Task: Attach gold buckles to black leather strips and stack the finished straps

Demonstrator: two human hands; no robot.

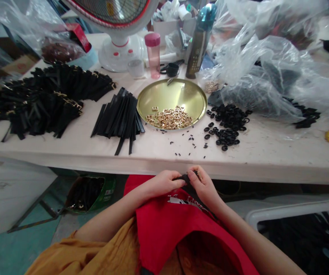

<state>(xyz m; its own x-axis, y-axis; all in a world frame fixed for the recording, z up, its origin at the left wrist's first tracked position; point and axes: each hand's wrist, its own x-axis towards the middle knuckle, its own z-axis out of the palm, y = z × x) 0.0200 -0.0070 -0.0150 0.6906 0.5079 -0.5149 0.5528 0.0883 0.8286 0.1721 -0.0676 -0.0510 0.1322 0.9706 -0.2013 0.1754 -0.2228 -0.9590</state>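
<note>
Strip of black material (184, 178) grasped by left hand (167, 182) and right hand (202, 185), lower centre of frame, above red cloth apron (160, 229); upper centre, round gold-coloured tray (168, 93) bearing gold-coloured buckles (172, 119).

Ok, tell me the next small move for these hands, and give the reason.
Probably steady the black piece with the left hand and adjust it with the right hand: both hands grip it above the red apron, the right thumb lies against it, and a gold-coloured bit shows at the right hand.
</note>
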